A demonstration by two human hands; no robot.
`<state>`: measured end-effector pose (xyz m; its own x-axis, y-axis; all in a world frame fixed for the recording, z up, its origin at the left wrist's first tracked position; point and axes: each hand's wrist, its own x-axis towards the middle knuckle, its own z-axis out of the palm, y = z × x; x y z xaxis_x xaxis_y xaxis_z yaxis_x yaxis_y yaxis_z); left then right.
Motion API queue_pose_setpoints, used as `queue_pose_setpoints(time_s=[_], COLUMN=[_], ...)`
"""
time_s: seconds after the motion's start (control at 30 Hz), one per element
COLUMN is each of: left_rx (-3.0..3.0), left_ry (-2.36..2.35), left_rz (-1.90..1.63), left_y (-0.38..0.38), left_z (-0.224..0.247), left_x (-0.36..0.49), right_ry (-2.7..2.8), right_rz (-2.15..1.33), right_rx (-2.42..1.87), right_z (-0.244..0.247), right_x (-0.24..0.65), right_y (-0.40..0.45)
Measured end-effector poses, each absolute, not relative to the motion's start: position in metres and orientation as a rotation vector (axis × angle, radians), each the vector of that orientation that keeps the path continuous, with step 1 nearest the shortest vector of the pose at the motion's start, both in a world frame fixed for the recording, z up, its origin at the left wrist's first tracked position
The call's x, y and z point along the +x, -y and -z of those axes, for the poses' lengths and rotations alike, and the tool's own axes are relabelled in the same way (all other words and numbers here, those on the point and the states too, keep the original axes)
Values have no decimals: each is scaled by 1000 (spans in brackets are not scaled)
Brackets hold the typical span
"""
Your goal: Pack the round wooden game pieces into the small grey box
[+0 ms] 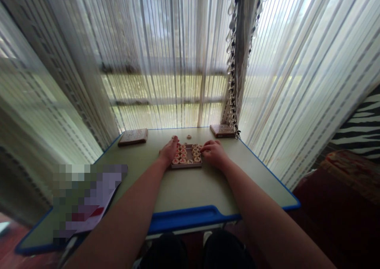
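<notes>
A shallow open box (187, 165) lies on the table, with rows of round Chinese chess pieces in it. Red-marked pieces (183, 156) fill its left part, dark-marked pieces (196, 155) its right, and a bare strip shows between them. My left hand (170, 151) is at the left wall of the box, its fingers together along that side; its fingertips are partly hidden. At the right wall, my right hand (213, 151) has its fingers bent and pinched at a piece by the rim. Just beyond the box lies a loose piece (189, 136).
The pale table (184, 189) has a blue edge. Flat boxes stand at its back left (133, 137) and back right (222, 130). A partly blurred-out purple sheet (103, 189) lies on the left. String curtains (166, 63) hang behind, with a beaded strand (233, 63) reaching the back right corner.
</notes>
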<state>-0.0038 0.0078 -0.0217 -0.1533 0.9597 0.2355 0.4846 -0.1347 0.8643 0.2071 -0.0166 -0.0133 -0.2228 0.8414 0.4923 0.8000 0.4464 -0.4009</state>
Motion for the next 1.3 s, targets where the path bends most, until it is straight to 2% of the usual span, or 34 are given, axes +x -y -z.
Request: queue_pose_setpoints(time_s=[0.47, 0.7, 0.87, 1.3], left_rx=[1630, 1674, 1696, 1680], left_ry=[-1621, -1679, -1742, -1754], left_rz=[-1202, -1192, -1166, -1178], left_y=[-7, -2, 1, 0], left_z=[23, 19, 13, 13], left_x=[-5, -3, -2, -2], right_ry=[2086, 2084, 2325, 2441], right_rz=[-140, -39, -82, -82], right_rx=[-1352, -1305, -1097, -1086], right_z=[8, -7, -15, -14], right_x=[205, 197, 183, 172], right_y=[20, 37, 60, 64])
